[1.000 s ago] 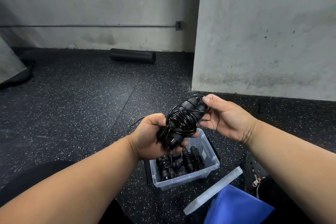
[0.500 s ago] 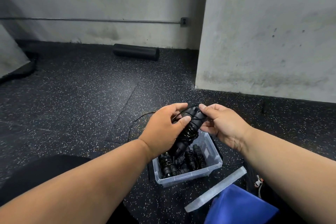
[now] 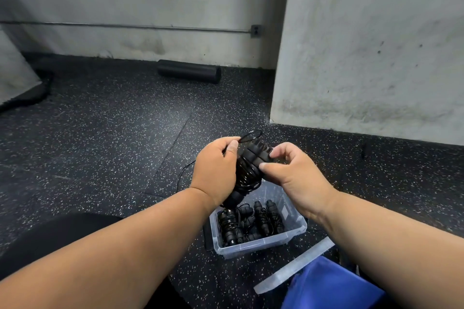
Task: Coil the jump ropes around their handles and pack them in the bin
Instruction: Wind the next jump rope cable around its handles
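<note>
Jump rope (image 3: 251, 165), black, cord wound round paired handles, held in the air above the bin (image 3: 293, 234). Left hand (image 3: 216, 170) wrapped round the bundle's left side, thumb and forefinger pinching a small cord loop at the top. Right hand (image 3: 288, 173) pinches the upper handle ends, thumb below, fingers curled above. A loose strand of cord trails down to the floor (image 3: 100, 138) left of the bin.

Bin: clear plastic, on the floor, holding several coiled black ropes (image 3: 253, 219) lying side by side. Clear lid (image 3: 293, 264) on the floor just right of it; blue fabric (image 3: 331, 286) near the lid.

Floor: black rubber, white-speckled, seams visible. Black foam roller (image 3: 189, 74) lies at the base of the far wall. Walls grey concrete, stained; conduit runs along to an outlet (image 3: 255, 31). Concrete pillar (image 3: 371, 40) at right.
</note>
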A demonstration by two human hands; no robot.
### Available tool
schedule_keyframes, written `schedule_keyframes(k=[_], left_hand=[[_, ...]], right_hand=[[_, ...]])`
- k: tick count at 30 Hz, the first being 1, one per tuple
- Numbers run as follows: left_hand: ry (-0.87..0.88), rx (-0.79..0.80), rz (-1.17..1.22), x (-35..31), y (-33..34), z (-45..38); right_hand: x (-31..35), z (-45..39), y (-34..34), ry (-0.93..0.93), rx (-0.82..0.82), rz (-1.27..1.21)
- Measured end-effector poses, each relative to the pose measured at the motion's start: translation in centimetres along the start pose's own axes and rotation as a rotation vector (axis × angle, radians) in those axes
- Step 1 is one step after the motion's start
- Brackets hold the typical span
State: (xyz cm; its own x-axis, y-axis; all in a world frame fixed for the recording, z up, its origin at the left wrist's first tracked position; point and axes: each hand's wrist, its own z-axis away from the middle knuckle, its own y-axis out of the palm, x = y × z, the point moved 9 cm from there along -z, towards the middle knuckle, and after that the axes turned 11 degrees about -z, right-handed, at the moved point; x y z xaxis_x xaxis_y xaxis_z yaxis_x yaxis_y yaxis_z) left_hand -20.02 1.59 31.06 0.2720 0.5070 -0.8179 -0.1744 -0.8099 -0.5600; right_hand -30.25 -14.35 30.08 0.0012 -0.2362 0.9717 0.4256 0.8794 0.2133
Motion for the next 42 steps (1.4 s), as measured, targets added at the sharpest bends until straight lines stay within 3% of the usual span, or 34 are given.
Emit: schedule_keyframes(k=[8, 17, 21, 25, 28, 42], left_hand=[[-0.047, 0.015, 0.045, 0.5, 0.7, 0.6], [-0.087, 0.028, 0.056, 0.9, 1.2, 0.9], [-0.1, 0.069, 0.079, 0.7, 1.3, 1.3], [-0.082, 0.139, 0.005, 0.2, 1.2, 1.3], [-0.093, 0.172, -0.123, 0.6, 1.2, 1.1], [-0.135, 0.227, -0.41, 1.2, 1.0, 1.5]], right_hand=[[1.8, 0.5, 0.8, -0.233, 0.029, 0.599], [0.1, 0.3, 1.1, -0.183, 0.075, 0.739], [-0.8, -0.1, 0.6, -0.126, 0.059, 0.645], [-3.0, -0.4, -0.8, 0.161, -0.008, 0.24], [-4.4, -0.3, -0.8, 0.301, 0.003, 0.179], [-5.3, 0.0, 0.2, 0.425, 0.119, 0.006]])
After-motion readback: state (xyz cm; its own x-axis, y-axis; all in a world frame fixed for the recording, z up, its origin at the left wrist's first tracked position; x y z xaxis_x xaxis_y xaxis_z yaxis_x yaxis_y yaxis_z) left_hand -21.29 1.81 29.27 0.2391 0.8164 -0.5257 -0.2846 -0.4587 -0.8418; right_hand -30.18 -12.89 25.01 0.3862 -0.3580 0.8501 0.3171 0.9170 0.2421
